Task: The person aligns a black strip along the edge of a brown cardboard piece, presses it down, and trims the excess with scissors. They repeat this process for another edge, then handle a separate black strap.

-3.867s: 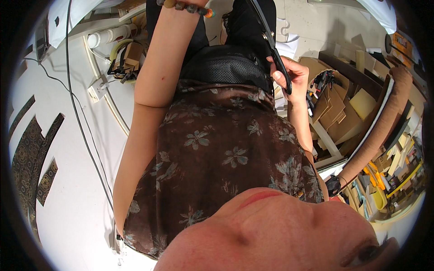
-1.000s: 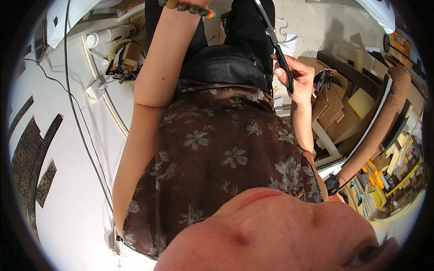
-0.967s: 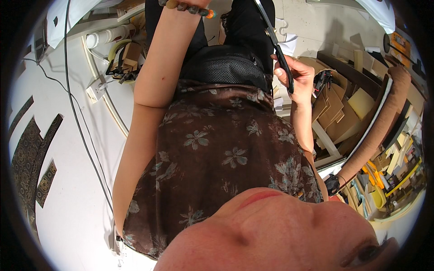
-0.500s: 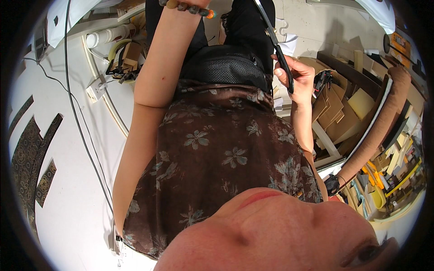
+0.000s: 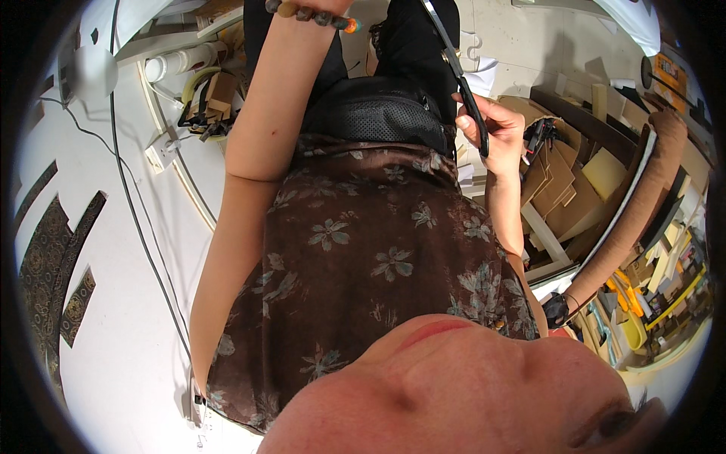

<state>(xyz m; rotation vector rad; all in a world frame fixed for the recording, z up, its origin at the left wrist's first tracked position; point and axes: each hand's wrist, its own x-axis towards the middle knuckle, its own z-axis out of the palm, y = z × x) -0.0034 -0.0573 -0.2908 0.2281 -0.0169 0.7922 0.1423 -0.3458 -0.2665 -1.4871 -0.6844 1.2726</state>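
Beside a stack of cardboard pieces point(image 5: 563, 181), the right hand point(image 5: 499, 136) is clenched round the black handles of a pair of scissors point(image 5: 457, 72), whose blades run up and away from the hand toward the upper edge. Left of that hand lies a black mesh waist pouch point(image 5: 378, 113). Only the left forearm with a beaded bracelet point(image 5: 314, 13) shows; the left hand is out of view.

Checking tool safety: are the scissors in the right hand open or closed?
Cannot tell. The right hand grips the black handles of the scissors; the blades look like one narrow strip, but their tips leave the frame.
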